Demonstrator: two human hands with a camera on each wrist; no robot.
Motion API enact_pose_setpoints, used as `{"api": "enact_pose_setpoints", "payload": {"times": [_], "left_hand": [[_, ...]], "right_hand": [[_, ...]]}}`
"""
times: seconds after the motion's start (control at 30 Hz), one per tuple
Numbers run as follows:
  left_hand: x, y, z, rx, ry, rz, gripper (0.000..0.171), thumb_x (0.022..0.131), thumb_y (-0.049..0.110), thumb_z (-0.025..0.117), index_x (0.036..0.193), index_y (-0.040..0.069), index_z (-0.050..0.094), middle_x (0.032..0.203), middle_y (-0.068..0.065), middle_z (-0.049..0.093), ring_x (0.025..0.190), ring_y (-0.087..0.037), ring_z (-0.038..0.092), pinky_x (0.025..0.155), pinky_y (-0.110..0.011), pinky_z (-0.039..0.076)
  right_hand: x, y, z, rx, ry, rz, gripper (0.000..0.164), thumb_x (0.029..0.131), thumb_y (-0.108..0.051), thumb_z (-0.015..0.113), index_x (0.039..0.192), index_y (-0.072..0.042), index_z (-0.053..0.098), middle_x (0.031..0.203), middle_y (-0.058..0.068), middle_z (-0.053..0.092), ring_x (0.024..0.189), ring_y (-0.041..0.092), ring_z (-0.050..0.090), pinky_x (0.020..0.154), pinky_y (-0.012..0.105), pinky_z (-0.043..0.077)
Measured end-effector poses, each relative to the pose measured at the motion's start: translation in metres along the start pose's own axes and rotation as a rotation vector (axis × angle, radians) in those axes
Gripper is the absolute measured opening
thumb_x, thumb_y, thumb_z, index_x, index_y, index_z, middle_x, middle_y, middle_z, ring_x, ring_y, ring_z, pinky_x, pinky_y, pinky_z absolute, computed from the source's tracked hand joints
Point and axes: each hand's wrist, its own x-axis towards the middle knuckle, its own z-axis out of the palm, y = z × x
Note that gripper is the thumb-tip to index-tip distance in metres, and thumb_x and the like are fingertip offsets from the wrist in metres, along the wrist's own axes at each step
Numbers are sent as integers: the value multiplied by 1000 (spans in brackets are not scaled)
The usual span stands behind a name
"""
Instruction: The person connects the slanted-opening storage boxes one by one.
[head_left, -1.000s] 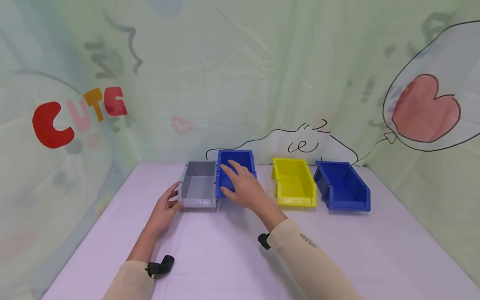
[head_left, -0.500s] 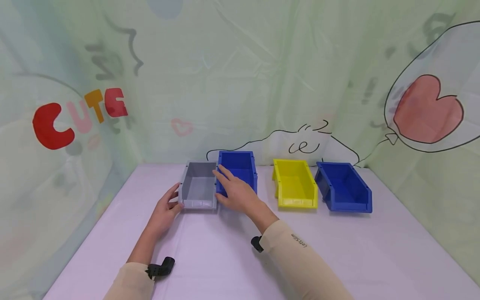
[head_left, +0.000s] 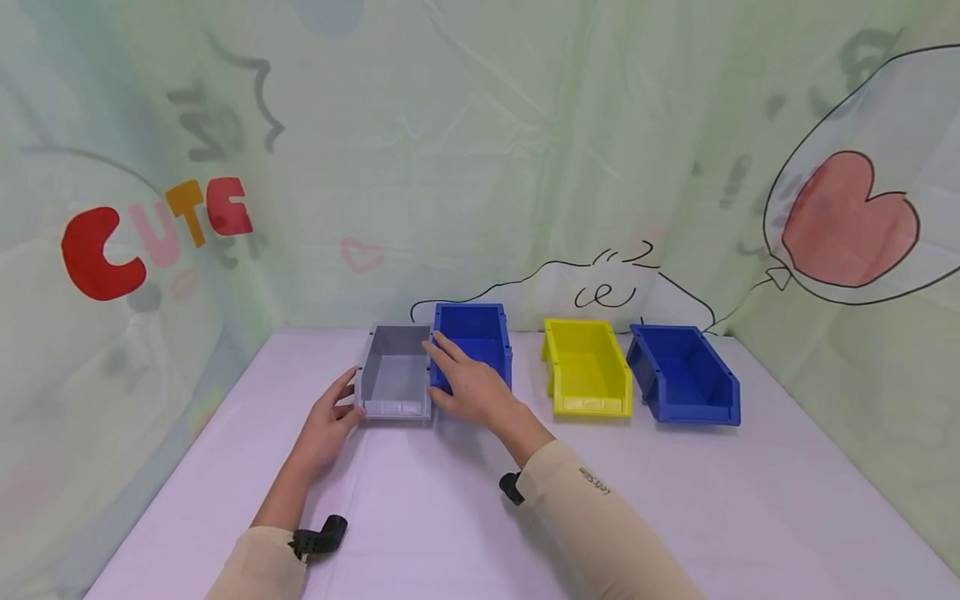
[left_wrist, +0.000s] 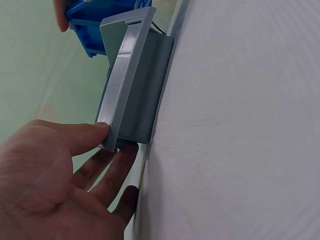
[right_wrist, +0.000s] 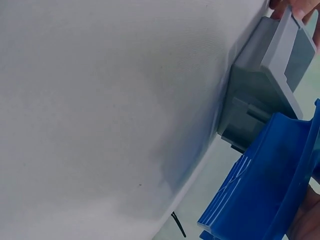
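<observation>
My left hand (head_left: pixel 327 423) pinches the front left corner of a grey storage bin (head_left: pixel 393 379). In the left wrist view its thumb (left_wrist: pixel 92 135) lies on the front lip, with fingertips under the corner. Directly right of the grey bin is a blue storage bin (head_left: pixel 471 325), set slightly farther back, their side walls meeting. My right hand (head_left: pixel 476 392) reaches across the blue bin with fairly straight, spread fingers resting at the shared rim. In the right wrist view the blue bin (right_wrist: pixel 265 180) looks raised and tilted beside the grey one, hiding most of that hand.
To the right stand a yellow bin (head_left: pixel 588 367) and another blue bin (head_left: pixel 686 375), close together. All are on a table (head_left: pixel 420 517) with a pale cloth. A printed curtain (head_left: pixel 480 167) hangs behind and at the sides.
My right hand has shifted a little left, from over the blue bin's inside to the rim shared with the grey bin. The left hand keeps its hold.
</observation>
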Motion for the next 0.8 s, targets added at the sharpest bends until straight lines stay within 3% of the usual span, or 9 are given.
{"api": "enact_pose_setpoints", "payload": {"times": [0.23, 0.6, 0.8], "left_hand": [[-1, 1, 1, -7, 0, 12, 71, 103, 1, 55, 165, 16, 26, 160, -29, 39, 132, -45, 58, 108, -50, 51], [1, -1, 2, -12, 1, 6, 72, 102, 1, 55, 166, 17, 25, 160, -28, 39, 132, -44, 58, 109, -53, 50], [1, -1, 1, 1, 1, 10, 72, 103, 2, 54, 166, 18, 24, 160, -28, 39, 133, -44, 58, 110, -54, 49]], "right_hand": [[-2, 0, 1, 22, -12, 14, 72, 103, -32, 63, 165, -19, 29, 174, 3, 20, 115, 32, 71, 95, 44, 59], [-1, 0, 4, 25, -37, 30, 73, 103, -32, 64, 165, -21, 28, 174, 2, 18, 126, 32, 66, 102, 44, 56], [-2, 1, 3, 53, -32, 19, 71, 103, -32, 64, 165, -23, 30, 174, 1, 19, 120, 34, 69, 102, 47, 56]]}}
